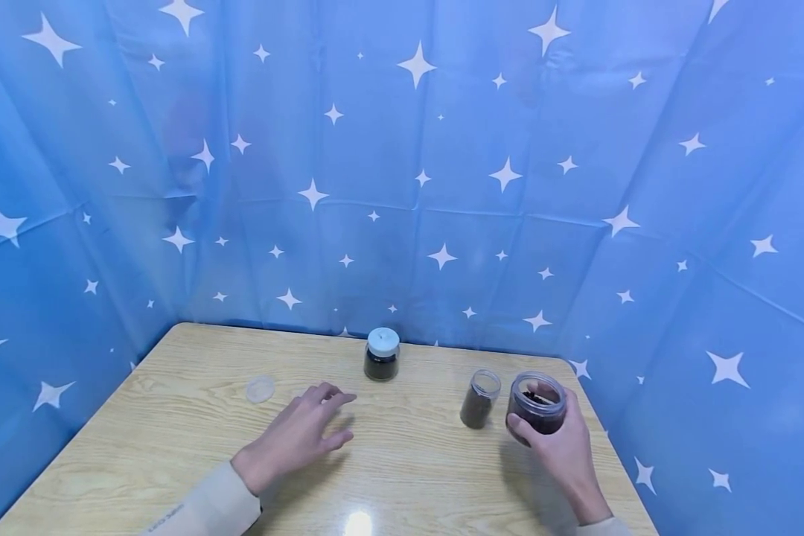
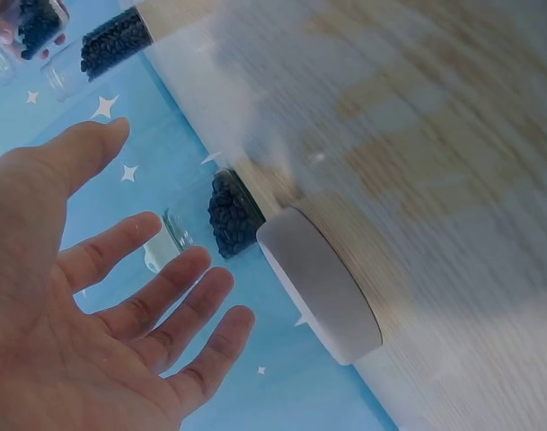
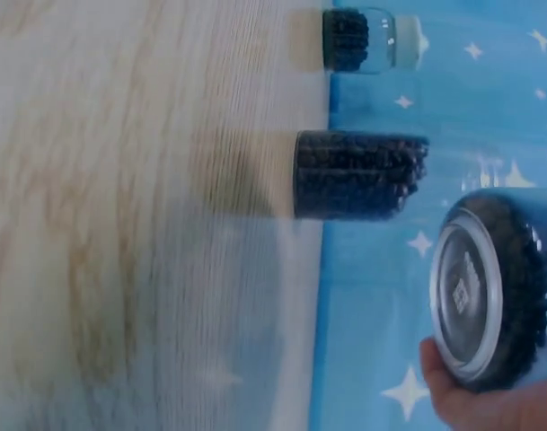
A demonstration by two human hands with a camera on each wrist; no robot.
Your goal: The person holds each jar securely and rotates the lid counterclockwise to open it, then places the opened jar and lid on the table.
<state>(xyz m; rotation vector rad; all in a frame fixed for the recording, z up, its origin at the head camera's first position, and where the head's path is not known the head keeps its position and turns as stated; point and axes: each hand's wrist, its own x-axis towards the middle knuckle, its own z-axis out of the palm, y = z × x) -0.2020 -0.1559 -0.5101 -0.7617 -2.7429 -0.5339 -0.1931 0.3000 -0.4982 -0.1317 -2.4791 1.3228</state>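
My right hand (image 1: 557, 447) grips a wide clear jar (image 1: 537, 404) of dark beans at the table's right side. In the right wrist view the wide jar (image 3: 493, 287) shows its base, lifted off the wood, with my fingers (image 3: 489, 404) under it. A narrow open jar (image 1: 479, 398) full of dark beans stands just left of it, also in the right wrist view (image 3: 358, 175). My left hand (image 1: 304, 432) hovers open over the table's middle, holding nothing; its fingers (image 2: 138, 296) are spread. A loose pale lid (image 1: 260, 388) lies to its left.
A small jar with a white cap (image 1: 382, 354) stands near the table's back edge, behind my left hand. The wooden table (image 1: 174, 447) is enclosed by a blue starred curtain (image 1: 402, 186) on three sides. The pale lid (image 2: 320, 283) lies flat near the curtain.
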